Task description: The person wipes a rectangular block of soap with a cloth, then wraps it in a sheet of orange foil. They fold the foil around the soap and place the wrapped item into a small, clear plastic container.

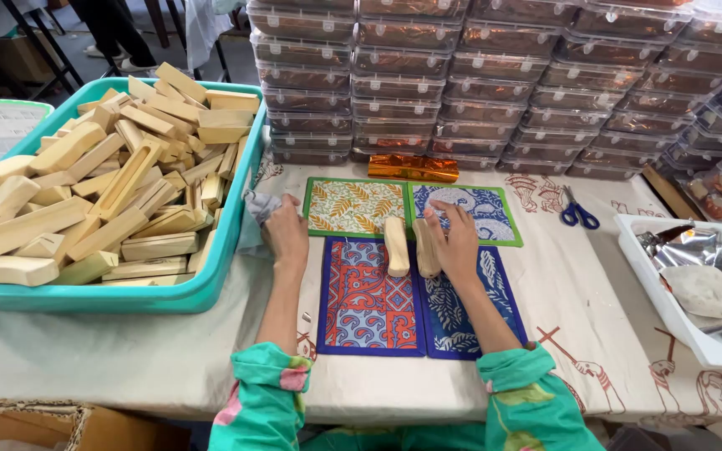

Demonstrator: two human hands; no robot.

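1. two wooden pieces lie side by side on the patterned mats in front of you: your right hand point(455, 242) rests over the right wooden piece point(426, 248), fingers curled loosely about it, while the left wooden piece point(395, 245) lies free just beside it.
2. your left hand point(286, 234) is closed on a grey cloth point(254, 219) at the table point(127, 351) edge of the teal tub point(211, 284), seemingly kept ready for wiping.
3. the tub, at your left, is heaped with pale wooden blocks point(102, 184), within easy reach.
4. four mats form a square: green leaf mat point(353, 207), blue-white mat point(482, 213), red-blue mat point(369, 296), dark blue leaf mat point(470, 309).
5. behind them, stacked clear lidded boxes point(495, 75) form a wall; an orange foil packet point(413, 168) lies at its foot.
6. blue-handled scissors point(578, 213) and a white tray point(670, 309) of silver foil sit at your right.
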